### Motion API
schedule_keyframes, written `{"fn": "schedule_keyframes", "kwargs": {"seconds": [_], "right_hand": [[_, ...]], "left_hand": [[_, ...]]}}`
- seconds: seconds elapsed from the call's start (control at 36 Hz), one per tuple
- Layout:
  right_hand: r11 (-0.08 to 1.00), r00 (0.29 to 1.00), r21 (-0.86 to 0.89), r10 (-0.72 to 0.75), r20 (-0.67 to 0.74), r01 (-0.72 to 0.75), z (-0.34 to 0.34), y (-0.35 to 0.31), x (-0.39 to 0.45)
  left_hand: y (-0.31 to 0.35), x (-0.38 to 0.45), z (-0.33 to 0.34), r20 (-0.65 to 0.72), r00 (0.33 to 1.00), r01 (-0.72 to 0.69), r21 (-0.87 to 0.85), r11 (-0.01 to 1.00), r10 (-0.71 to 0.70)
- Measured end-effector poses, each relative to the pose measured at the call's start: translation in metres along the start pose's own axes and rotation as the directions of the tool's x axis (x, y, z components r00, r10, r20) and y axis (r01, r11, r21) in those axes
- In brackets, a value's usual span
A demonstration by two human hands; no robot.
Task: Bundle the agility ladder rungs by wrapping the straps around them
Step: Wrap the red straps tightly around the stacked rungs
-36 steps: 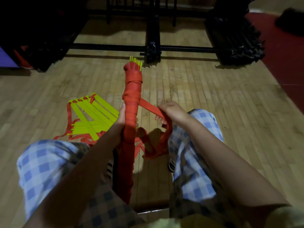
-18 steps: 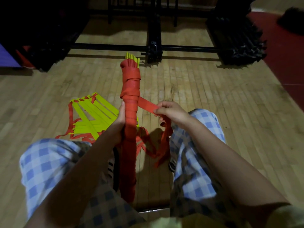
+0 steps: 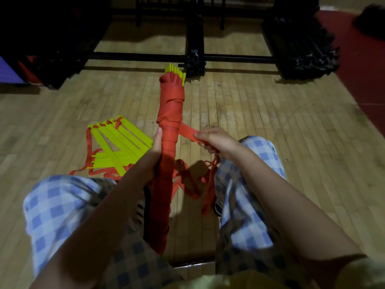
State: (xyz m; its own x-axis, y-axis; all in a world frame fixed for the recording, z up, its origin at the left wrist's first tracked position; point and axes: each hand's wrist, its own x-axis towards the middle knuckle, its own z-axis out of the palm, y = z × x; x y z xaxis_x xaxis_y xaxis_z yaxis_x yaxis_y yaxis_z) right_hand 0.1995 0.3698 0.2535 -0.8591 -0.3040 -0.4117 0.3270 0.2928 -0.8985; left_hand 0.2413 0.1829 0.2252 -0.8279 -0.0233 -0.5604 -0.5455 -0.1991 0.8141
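The bundle of rungs stands nearly upright between the person's knees, mostly covered in red webbing, yellow tips poking out on top. I'd guess it's light and stiff inside, while the strap is floppy and needs tension or the wraps slide. Best hold is mid-bundle, which is where the left hand grips it, thumb up. The right hand pinches the strap taut just beside it. A second ladder lies on the floor.
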Motion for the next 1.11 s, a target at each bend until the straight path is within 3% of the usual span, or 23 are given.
{"fn": "schedule_keyframes", "kwargs": {"seconds": [0.22,0.53,0.69,0.81,0.92,1.11], "right_hand": [[0.998,0.994,0.024,0.058,0.089,-0.06,0.006,0.002,0.0],[0.955,0.989,0.294,-0.002,0.149,-0.043,0.002,-0.005,0.002],[0.971,0.998,0.238,-0.032,0.057,0.018,0.004,-0.001,0.006],[0.995,0.993,0.011,-0.102,-0.058,0.103,0.014,0.0,0.006],[0.979,0.982,-0.117,-0.174,-0.071,0.165,0.027,0.005,0.006],[0.992,0.991,-0.021,-0.123,-0.046,0.123,0.024,0.0,0.007]], "left_hand": [[0.005,-0.003,0.013,0.004,1.0,0.002,-0.04,0.999,-0.002],[0.004,-0.009,0.01,0.054,0.998,0.022,0.035,0.999,-0.024],[0.001,-0.004,0.005,0.049,0.997,0.059,0.096,0.994,-0.064],[-0.008,0.007,-0.005,-0.095,0.993,0.088,0.18,0.98,-0.071],[-0.014,0.008,-0.007,-0.18,0.984,0.043,0.183,0.982,-0.009],[-0.014,0.017,0.001,-0.246,0.967,0.0,0.265,0.964,0.067]]}}
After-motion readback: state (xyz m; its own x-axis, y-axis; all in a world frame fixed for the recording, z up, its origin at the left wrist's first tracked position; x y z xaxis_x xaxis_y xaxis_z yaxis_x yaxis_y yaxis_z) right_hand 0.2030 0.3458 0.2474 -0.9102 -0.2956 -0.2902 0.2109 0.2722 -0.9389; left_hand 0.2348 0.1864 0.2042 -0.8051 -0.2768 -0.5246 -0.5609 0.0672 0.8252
